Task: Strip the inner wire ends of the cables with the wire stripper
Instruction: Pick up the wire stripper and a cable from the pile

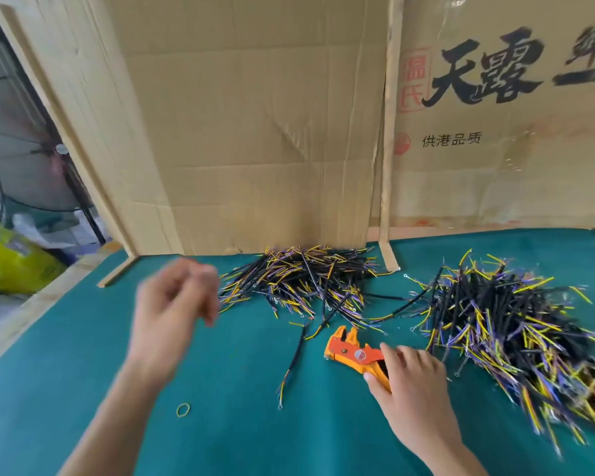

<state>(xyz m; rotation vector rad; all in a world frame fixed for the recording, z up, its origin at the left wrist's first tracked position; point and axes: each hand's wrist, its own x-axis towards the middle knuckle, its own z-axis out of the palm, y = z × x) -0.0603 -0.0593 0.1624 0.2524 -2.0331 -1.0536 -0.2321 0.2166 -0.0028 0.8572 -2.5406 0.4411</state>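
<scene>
A green tabletop (83, 338) backed by cardboard sheets (255, 132), a fan (14, 149) at the left; two cable heaps, one (299, 280) by the cardboard, one (512, 324) at the right cut off by the frame; a single cable (298, 355) and a rubber band (183, 409) lie loose; the left hand (176, 304) hovers blurred, fingers loosely curled, holding nothing I can make out; the right hand (409, 383) rests on the orange wire stripper (352, 352), fingers curling round its handles.
</scene>
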